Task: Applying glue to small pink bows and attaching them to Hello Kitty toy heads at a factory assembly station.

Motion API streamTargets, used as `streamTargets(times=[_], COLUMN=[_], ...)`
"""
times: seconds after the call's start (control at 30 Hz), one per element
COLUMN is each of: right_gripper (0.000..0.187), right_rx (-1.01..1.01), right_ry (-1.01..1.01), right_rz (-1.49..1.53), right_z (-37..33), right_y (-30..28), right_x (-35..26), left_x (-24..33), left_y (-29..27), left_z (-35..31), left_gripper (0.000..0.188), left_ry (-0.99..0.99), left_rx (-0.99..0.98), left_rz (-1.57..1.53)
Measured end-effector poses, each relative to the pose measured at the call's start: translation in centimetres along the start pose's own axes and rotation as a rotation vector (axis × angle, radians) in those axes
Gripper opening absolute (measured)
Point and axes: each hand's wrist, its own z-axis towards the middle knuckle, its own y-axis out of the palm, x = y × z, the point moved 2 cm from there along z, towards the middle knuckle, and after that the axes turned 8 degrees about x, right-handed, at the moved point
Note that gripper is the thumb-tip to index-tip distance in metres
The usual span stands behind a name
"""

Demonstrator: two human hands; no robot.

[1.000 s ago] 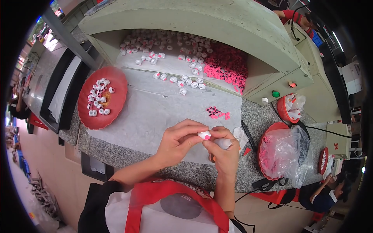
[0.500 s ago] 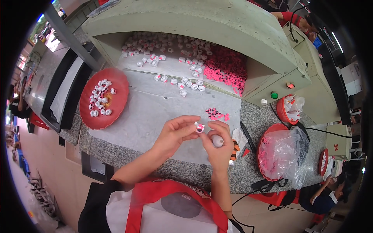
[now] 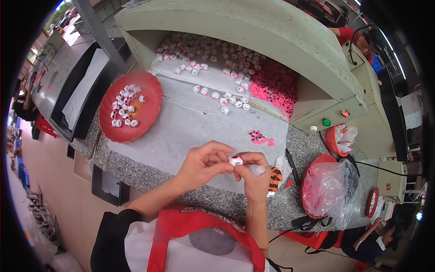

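Note:
Between the fingertips of my left hand (image 3: 204, 164) and my right hand (image 3: 256, 183) is a small white rounded piece (image 3: 235, 160) with a dark, pink-edged part on it. Both hands are closed on this piece. Tucked in my right hand is a small whitish bottle (image 3: 257, 170), its body partly hidden by the fingers. Just beyond the hands, a small pile of pink-and-black pieces (image 3: 258, 137) lies on the white paper sheet (image 3: 181, 122).
On the left stands a red plate (image 3: 152, 115) with several white pieces. A pale metal cabinet (image 3: 235, 27) shelters many white pieces (image 3: 208, 50) and a heap of pink pieces (image 3: 274, 86). To the right are a red basket (image 3: 334, 144) and a plastic bag (image 3: 328, 186).
The white piece has been turned between my fingers, and its dark part now faces upward. My right hand has tilted the bottle sideways. The whole view has shifted slightly.

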Motion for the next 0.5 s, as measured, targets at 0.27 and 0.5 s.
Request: streamTargets(times=[0.27, 0.5], right_gripper=[0.017, 0.028], right_rx=[0.075, 0.088], right_ry=[0.174, 0.198], right_rz=[-0.328, -0.411], right_z=[2.9, 1.8], right_y=[4.4, 2.7], right_x=[4.6, 3.4], left_x=[-0.2, 2.7], left_y=[-8.2, -12.0], left_z=[1.7, 8.4], left_gripper=[0.019, 0.022], left_ry=[0.115, 0.645], left_rx=[0.426, 0.778], left_rz=[0.337, 1.475])
